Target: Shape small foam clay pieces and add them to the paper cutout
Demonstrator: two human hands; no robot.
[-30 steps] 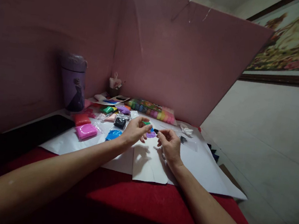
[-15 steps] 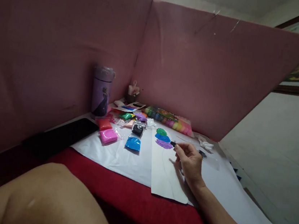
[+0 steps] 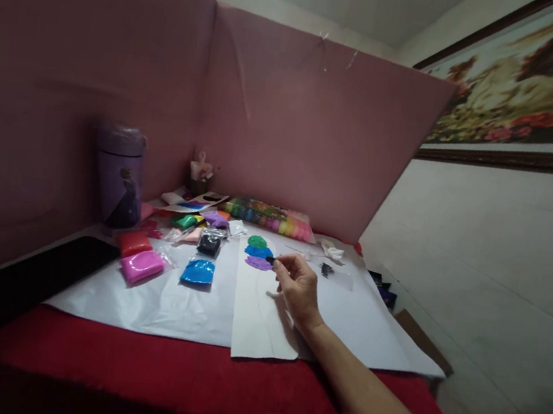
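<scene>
My right hand [image 3: 296, 289] pinches a small black piece [image 3: 270, 261] between thumb and fingertips. It is over a long white card [image 3: 262, 319], beside the right ends of the blue patch [image 3: 258, 252] and the purple patch [image 3: 258, 263]. A green patch [image 3: 257, 241] lies above these two on the card. To the right of my hand, a dark lump [image 3: 328, 270] rests on a clear sheet [image 3: 344, 280]. Left of the card are a blue packet [image 3: 198, 271] and a black packet [image 3: 209, 244]. My left hand does not show.
Pink [image 3: 142, 266] and red [image 3: 133, 243] packets lie left, near a purple tumbler [image 3: 121, 181] and a long black object [image 3: 41, 275]. A bag of coloured pieces [image 3: 270, 218] lies along the pink back panel [image 3: 297, 122]. Crumpled white tissue [image 3: 332, 249] is at the right.
The view has turned to the right, so the table's contents appear further left. The bare skin at the lower left has left the picture. My right hand still holds the black piece.
</scene>
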